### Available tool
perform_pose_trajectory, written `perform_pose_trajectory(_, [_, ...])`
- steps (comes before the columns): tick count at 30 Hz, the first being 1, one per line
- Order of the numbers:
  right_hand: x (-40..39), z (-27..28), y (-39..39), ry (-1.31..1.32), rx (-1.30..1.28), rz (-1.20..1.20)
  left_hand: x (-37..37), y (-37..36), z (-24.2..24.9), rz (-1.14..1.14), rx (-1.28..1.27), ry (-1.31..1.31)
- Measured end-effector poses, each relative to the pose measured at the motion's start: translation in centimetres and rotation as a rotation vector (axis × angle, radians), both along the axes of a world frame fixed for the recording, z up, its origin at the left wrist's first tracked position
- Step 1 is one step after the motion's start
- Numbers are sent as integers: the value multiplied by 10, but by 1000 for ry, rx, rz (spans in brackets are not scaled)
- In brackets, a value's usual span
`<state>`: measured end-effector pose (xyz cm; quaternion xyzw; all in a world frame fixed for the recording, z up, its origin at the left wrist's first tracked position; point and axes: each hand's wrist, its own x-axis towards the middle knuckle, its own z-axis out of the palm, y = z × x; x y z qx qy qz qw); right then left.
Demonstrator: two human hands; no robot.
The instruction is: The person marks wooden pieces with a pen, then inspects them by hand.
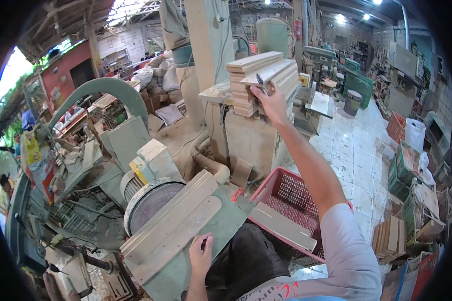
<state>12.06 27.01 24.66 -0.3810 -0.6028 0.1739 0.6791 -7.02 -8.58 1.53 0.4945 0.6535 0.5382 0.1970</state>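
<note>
My right hand (272, 103) is stretched out to a stack of pale wooden boards (243, 90) on a dusty machine top. Its fingers are closed round a slim pen-like tool (259, 79) whose tip points up, and they touch the side of the stack. My left hand (201, 256) rests by the edge of the green machine table (226, 213), its fingers curled; a small dark thing shows between them, too small to name. Beyond it a flat board with a rounded end (186, 226) lies along a moulded wooden fence (168, 213).
A round disc (153, 205) in a machine housing stands behind the fence. Beside my right leg is a red plastic crate (286, 188) with a board (281, 226) across it. A pipe (208, 163) runs below the stack. Crates and wood pieces (389, 238) line the right.
</note>
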Motion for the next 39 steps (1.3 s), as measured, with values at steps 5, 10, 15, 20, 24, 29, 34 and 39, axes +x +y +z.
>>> perform_pose_trajectory(5, [16, 22, -10, -169, -129, 13, 2, -1, 2, 5, 0, 0])
perform_pose_trajectory(10, [18, 15, 3, -238, -35, -62, 3, -1, 3, 30, -27, 5])
perform_pose_trajectory(15, [21, 14, 3, -278, -33, -74, 2, -1, 0, 30, -64, 6])
perform_pose_trajectory(20, [23, 19, 12, -285, -58, -43, 3, -2, 4, 36, -64, 20])
perform_pose_trajectory(24, [25, 26, 17, -279, -41, -62, 5, -1, 5, 50, -57, 9])
perform_pose_trajectory(29, [32, 27, 56, -319, -71, -105, 3, -1, 4, 53, -60, 31])
perform_pose_trajectory(34, [38, 32, 79, -361, -94, -164, 3, -1, 3, 51, -70, -12])
perform_pose_trajectory(39, [46, 33, 96, -332, -146, -28, 4, 0, 4, 61, -28, 23])
